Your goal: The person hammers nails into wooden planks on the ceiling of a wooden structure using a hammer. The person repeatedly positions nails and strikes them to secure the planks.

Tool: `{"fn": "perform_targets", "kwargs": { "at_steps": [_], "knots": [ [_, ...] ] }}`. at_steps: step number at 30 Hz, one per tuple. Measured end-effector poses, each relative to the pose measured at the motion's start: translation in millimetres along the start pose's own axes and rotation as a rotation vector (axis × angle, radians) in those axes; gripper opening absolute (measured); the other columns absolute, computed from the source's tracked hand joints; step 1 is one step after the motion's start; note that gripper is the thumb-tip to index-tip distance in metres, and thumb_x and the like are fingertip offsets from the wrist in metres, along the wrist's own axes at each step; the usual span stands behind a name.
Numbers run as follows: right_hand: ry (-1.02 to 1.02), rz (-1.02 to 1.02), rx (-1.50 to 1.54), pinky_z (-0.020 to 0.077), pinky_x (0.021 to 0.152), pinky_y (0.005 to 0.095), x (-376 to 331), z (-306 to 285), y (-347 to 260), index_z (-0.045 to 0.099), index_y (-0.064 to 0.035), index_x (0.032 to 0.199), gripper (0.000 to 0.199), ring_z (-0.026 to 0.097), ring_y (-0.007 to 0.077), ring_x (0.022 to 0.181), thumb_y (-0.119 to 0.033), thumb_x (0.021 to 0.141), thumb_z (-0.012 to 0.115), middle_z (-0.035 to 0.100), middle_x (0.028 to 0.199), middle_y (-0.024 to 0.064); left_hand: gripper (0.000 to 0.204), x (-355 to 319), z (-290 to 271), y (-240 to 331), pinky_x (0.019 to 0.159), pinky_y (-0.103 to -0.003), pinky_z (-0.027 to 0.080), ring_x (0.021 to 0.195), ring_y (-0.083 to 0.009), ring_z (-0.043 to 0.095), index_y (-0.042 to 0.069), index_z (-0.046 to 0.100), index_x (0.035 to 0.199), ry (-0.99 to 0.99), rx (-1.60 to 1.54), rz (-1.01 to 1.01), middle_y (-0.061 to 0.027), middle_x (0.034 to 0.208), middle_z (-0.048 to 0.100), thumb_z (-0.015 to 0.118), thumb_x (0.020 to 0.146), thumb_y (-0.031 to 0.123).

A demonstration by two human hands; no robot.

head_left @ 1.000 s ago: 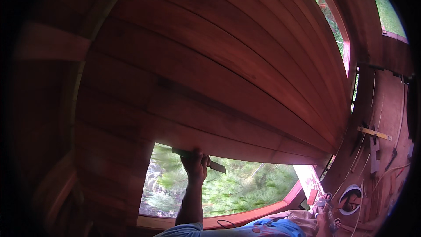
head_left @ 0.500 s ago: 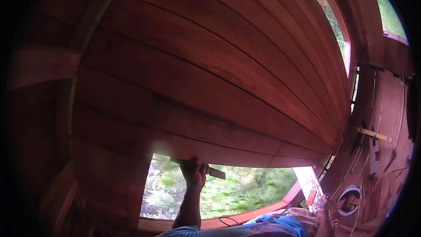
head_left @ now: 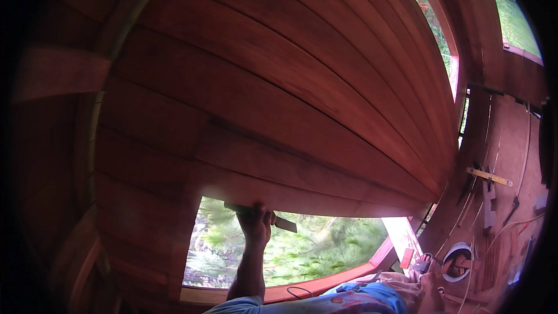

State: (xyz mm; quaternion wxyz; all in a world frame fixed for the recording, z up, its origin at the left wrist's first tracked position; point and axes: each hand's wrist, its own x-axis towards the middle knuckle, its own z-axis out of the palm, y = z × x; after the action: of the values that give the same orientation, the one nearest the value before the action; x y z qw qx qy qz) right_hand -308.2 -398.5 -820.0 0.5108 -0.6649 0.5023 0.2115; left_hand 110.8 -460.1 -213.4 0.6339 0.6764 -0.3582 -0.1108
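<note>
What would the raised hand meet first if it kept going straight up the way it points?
The hand, holding a flat tool, likely meets the lowest wall plank's lower edge; they look nearly touching, though depth is unclear.

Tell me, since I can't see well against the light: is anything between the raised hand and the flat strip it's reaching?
Nothing visible: the hand already grips the flat strip directly, just under the lowest wooden plank, against the open window.
</note>
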Motion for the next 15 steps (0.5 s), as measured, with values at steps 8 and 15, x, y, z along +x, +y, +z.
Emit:
{"fn": "perform_targets", "kwargs": {
  "at_steps": [8, 15],
  "knots": [
    [0.051, -0.028, -0.001, 0.0553, 0.077, 0.0415, 5.1, -11.2, -9.7, 0.075, -0.0049, 0.092, 0.029, 0.07, 0.0312, 0.089, -0.021, 0.088, 0.051, 0.072, 0.095, 0.0159, 0.025, -1.1, 1.5, 2.2, 0.044, -0.027, 0.037, 0.047, -0.011, 0.045, 0.011, 0.049, 0.099, 0.01, -0.014, 0.01, -0.0013, 0.07, 0.051, 0.07, 0.09, 0.022],
    [0.1, -0.035, 0.022, 0.0556, 0.076, 0.0414, -1.1, -1.0, -7.0, 0.075, -0.0057, 0.091, 0.028, 0.07, 0.0305, 0.088, -0.021, 0.087, 0.052, 0.072, 0.095, 0.0153, 0.023, 0.3, -11.1, -2.7, 0.043, -0.028, 0.036, 0.046, -0.0111, 0.045, 0.011, 0.05, 0.095, -0.031, -0.011, 0.013, -0.0021, 0.07, 0.051, 0.07, 0.09, 0.021]
  ]
}}
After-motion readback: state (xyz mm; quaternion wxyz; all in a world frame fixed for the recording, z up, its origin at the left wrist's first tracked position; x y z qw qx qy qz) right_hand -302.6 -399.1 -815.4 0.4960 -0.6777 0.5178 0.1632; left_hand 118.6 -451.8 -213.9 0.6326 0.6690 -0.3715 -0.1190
